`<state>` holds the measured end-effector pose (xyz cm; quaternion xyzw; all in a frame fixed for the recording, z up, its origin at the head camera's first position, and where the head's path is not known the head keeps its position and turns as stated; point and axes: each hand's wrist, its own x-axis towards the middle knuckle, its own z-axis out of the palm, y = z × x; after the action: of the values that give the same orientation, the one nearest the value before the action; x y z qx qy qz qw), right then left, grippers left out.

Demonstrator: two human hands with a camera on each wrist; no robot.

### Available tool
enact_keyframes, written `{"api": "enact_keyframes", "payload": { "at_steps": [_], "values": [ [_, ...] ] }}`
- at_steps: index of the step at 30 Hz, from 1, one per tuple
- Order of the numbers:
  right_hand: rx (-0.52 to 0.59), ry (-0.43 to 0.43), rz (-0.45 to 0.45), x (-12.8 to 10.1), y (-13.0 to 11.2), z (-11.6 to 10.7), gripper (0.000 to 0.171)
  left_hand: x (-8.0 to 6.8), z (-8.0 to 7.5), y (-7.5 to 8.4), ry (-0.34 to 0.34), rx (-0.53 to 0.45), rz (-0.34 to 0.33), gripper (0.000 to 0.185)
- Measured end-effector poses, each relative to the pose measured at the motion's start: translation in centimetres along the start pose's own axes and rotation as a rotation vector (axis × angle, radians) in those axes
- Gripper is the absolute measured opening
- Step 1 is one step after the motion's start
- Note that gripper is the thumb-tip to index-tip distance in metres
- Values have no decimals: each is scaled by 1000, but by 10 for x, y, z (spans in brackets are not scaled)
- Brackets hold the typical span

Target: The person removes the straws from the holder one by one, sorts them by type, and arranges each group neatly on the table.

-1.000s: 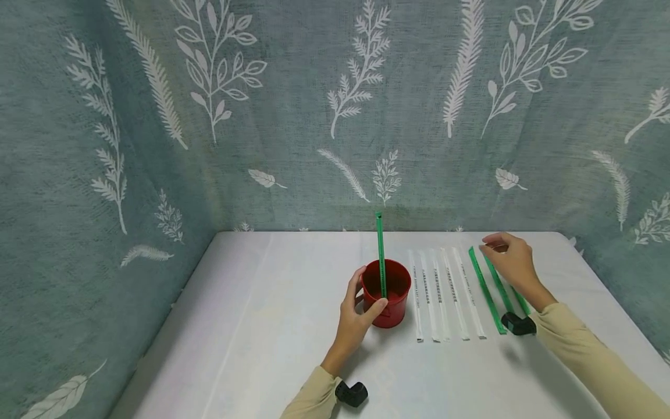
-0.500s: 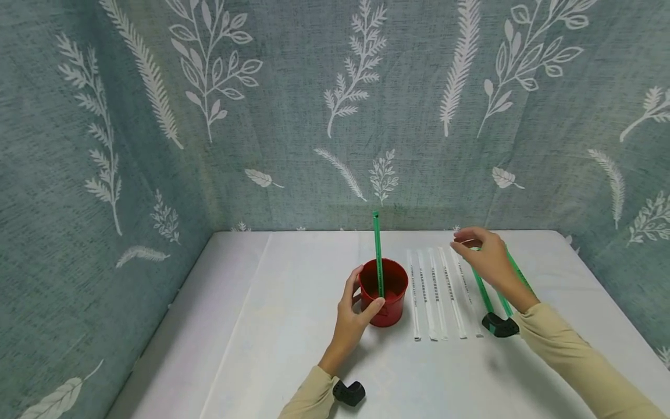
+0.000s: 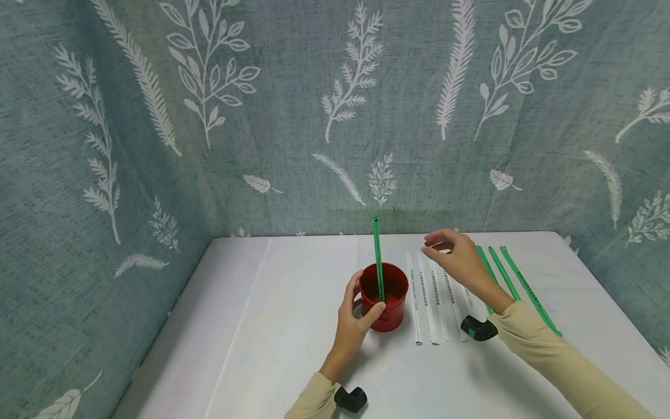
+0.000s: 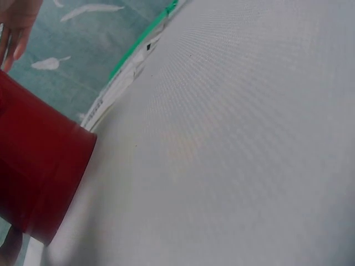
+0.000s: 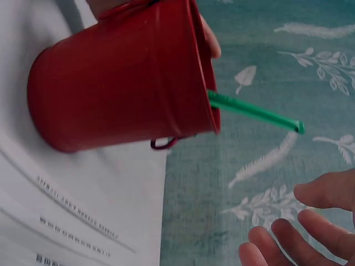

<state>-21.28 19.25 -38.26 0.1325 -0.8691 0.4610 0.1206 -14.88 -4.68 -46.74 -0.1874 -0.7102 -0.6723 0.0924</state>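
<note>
Gripping the red bucket [image 3: 384, 294] near the middle of the white table [image 3: 272, 349], left hand [image 3: 353, 317] wrapping thumb and fingers round its near wall, one green straw [image 3: 377, 256] standing inside. Just right of the bucket, hovering over the white wrapped straws [image 3: 429, 302] with the right hand [image 3: 456, 262] empty, fingers loosely spread. Risking a fumbled pinch on these thin wrappers, or a knock to the bucket; three more green straws [image 3: 510, 276] lying further right.

Table [image 3: 293, 349] with white cloth, fine weave, runs from near edge to far wall. Teal fabric [image 3: 293, 116] hung as backdrop on 3 sides: far, left, right. White leaf and fern prints all over it. Cloth folds at far left corner [image 3: 209, 227]. Light even, soft; faint shadows on table. No floor or window in view.
</note>
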Motion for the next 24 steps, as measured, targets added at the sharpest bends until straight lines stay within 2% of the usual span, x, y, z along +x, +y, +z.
{"api": "enact_keyframes", "payload": {
  "at_steps": [15,24],
  "values": [
    [114,-51,-3,9,-18,43,29,-2,-1,4,1,24,-22,66],
    [201,-98,75,21,-23,65,39,0,-1,6,6,38,-19,67]
  ]
}}
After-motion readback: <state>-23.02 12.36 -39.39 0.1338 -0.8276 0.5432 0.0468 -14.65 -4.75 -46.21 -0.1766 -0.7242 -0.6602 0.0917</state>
